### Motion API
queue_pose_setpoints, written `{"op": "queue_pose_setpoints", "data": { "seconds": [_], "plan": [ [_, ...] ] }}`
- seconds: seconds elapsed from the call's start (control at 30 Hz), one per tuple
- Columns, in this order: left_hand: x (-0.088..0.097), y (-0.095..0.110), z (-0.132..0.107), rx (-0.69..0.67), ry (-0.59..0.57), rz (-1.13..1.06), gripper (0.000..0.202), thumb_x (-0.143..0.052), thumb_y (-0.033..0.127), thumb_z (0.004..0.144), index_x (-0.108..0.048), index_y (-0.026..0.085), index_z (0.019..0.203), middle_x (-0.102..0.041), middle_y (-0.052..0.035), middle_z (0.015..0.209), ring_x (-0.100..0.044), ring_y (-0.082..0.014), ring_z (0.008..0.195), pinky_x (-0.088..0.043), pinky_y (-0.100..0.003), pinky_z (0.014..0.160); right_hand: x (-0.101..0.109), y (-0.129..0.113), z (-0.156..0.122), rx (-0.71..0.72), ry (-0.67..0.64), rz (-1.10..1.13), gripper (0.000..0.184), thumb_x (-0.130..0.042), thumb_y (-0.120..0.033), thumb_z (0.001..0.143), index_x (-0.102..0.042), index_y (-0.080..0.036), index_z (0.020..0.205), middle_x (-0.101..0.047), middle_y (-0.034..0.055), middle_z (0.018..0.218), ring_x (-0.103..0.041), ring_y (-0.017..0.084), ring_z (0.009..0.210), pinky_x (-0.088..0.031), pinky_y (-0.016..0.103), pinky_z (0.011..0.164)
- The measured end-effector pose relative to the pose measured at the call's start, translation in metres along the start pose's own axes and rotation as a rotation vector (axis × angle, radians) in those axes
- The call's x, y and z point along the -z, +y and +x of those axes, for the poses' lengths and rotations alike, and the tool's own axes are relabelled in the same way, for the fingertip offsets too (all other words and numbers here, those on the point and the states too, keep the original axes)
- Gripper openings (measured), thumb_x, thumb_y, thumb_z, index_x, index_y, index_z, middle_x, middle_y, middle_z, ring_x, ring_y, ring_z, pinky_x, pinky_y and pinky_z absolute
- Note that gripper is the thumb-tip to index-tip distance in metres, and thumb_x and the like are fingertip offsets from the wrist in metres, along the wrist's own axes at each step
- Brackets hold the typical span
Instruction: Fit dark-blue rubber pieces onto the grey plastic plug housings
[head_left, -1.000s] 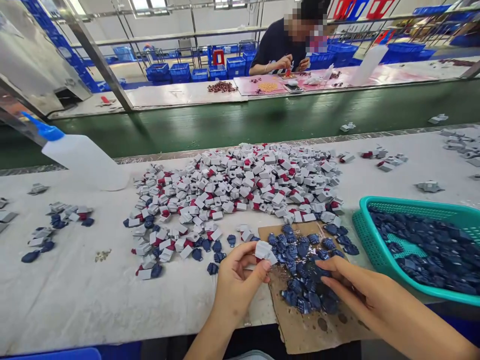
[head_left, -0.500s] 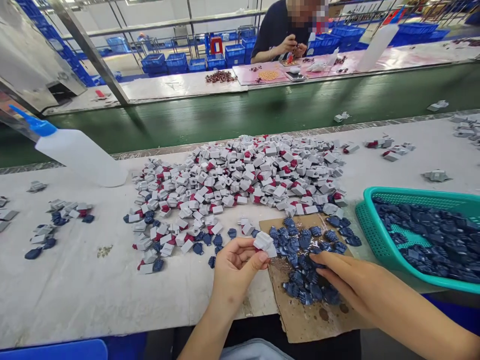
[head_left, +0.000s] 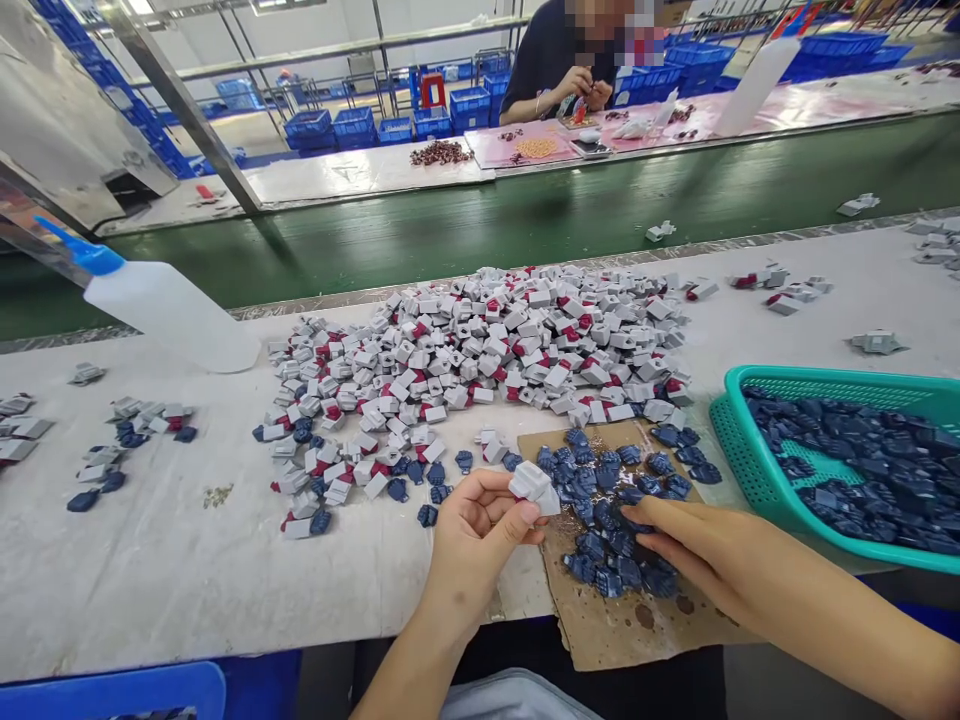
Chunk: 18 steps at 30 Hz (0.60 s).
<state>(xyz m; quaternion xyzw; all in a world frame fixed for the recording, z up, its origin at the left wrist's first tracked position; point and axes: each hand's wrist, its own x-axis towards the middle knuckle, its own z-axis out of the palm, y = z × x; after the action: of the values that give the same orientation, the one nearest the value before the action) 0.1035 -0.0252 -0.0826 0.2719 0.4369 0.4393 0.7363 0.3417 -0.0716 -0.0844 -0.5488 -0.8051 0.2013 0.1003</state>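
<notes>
My left hand (head_left: 480, 535) pinches a light grey plastic part (head_left: 534, 484) with a dark red bit at its side, raised above the table's near edge. Right of it, my right hand (head_left: 694, 540) reaches down into dark blue plastic pieces (head_left: 592, 490), shaped like small fists, on a wet brown cardboard sheet (head_left: 600, 640). Its thumb and fingers close around one dark blue piece, mostly hidden by the hand. Beyond both hands lies a big heap of grey and dark red parts (head_left: 480, 345), with some blue pieces along its near edge.
A green basket (head_left: 724, 430) of dark blue pieces stands at right. A white squeeze bottle (head_left: 169, 310) leans at left, near small groups of parts (head_left: 146, 415). Behind runs a green conveyor belt (head_left: 420, 240); another person (head_left: 555, 70) works beyond it. A blue bin (head_left: 120, 690) sits at lower left.
The loose grey parts on the conveyor have moved left. Both hands keep nearly the same pose; the view has shifted slightly.
</notes>
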Motion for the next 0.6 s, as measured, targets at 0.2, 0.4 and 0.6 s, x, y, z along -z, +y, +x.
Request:
{"op": "queue_pose_setpoints", "data": {
  "seconds": [0.2, 0.4, 0.6],
  "plan": [
    [-0.01, 0.006, -0.007, 0.05, 0.0, -0.057, 0.044, -0.091, 0.039, 0.052, -0.064, 0.015, 0.077, -0.073, -0.0044, 0.074, -0.07, -0.0159, 0.068, -0.055, -0.019, 0.053, 0.002, -0.003, 0.002, -0.045, 0.049, 0.117, 0.029, -0.035, -0.034, 0.1, -0.06, -0.021, 0.101, -0.067, 0.0079, 0.091, -0.067, 0.023, 0.076, -0.053, 0.027, 0.058],
    [-0.011, 0.001, -0.008, 0.086, -0.11, -0.13, 0.042, -0.091, 0.032, 0.055, -0.06, 0.015, 0.077, -0.073, -0.0011, 0.07, -0.07, -0.0137, 0.066, -0.055, -0.017, 0.053, 0.021, -0.049, 0.007, -0.144, 0.337, 0.439, 0.03, -0.05, -0.05, 0.096, -0.061, -0.023, 0.101, -0.063, 0.0029, 0.073, -0.06, 0.017, 0.055, -0.048, 0.021, 0.042],
    [-0.018, -0.003, -0.015, 0.081, -0.144, -0.211, 0.032, -0.089, 0.022, 0.061, -0.062, 0.013, 0.078, -0.073, 0.001, 0.07, -0.067, -0.0079, 0.061, -0.055, -0.015, 0.056, 0.009, -0.074, 0.017, -0.043, 0.491, 0.604, 0.011, -0.057, -0.029, 0.096, -0.056, -0.027, 0.106, -0.064, -0.0035, 0.078, -0.066, 0.013, 0.065, -0.053, 0.013, 0.052]
  ]
}}
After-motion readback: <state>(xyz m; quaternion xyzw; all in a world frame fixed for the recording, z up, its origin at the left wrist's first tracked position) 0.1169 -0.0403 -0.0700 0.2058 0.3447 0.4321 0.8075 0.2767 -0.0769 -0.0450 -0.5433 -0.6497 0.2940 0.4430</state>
